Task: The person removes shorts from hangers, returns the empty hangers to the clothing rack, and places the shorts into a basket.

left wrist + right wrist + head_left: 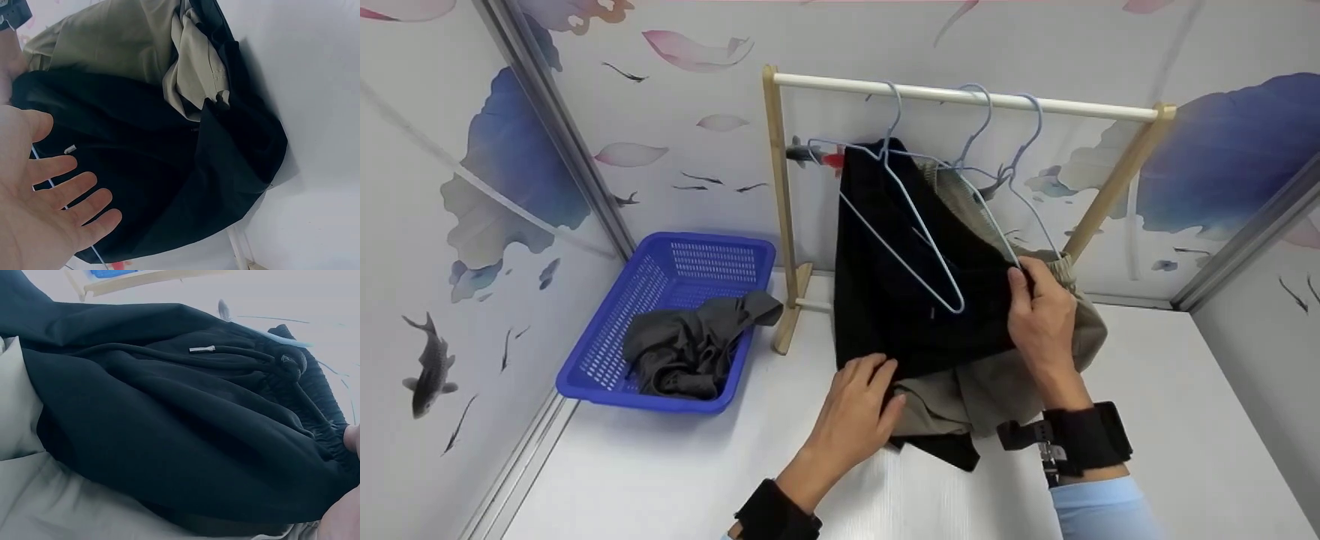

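A black garment (900,300) hangs over a light blue wire hanger (919,247) on a small rack with a white rod (960,96). A khaki garment (960,394) hangs behind it and shows below its hem. My right hand (1035,300) grips the black garment at its right edge, thumb on the front. My left hand (877,382) lies with straight fingers against the lower edge of the black cloth. In the left wrist view that hand (50,202) is spread open before the black garment (169,185) and the khaki garment (112,39). The right wrist view is filled by black cloth (169,427) with a drawstring.
A blue plastic basket (690,240) stands at the left on the white table and holds a crumpled grey garment (690,345). Two more wire hangers (1020,150) hang on the rod. Patterned walls close in the left, back and right sides.
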The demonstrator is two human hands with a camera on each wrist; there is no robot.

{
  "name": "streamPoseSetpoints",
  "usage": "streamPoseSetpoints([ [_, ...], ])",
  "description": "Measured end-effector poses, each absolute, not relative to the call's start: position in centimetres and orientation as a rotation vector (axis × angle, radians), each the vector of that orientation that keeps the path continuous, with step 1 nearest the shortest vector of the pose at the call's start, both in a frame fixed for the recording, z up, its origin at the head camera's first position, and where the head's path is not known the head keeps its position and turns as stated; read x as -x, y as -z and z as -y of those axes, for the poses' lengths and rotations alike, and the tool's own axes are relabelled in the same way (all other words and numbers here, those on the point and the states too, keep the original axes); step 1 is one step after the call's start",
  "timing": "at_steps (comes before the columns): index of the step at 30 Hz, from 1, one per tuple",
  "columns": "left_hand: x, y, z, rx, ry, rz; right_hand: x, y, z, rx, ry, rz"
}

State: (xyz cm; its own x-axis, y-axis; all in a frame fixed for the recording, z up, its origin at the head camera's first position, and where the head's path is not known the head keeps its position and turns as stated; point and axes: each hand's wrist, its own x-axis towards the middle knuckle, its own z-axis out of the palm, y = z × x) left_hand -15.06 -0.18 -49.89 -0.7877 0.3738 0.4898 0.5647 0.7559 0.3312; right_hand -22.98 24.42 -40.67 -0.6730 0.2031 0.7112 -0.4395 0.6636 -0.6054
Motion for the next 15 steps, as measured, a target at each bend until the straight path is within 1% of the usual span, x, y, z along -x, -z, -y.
streamPoseSetpoints([
  [15,14.8,50.0,0.5,0.690,0.699,2.561,22.2,41.1,-25.5,-0.171,-1.018,2.024],
])
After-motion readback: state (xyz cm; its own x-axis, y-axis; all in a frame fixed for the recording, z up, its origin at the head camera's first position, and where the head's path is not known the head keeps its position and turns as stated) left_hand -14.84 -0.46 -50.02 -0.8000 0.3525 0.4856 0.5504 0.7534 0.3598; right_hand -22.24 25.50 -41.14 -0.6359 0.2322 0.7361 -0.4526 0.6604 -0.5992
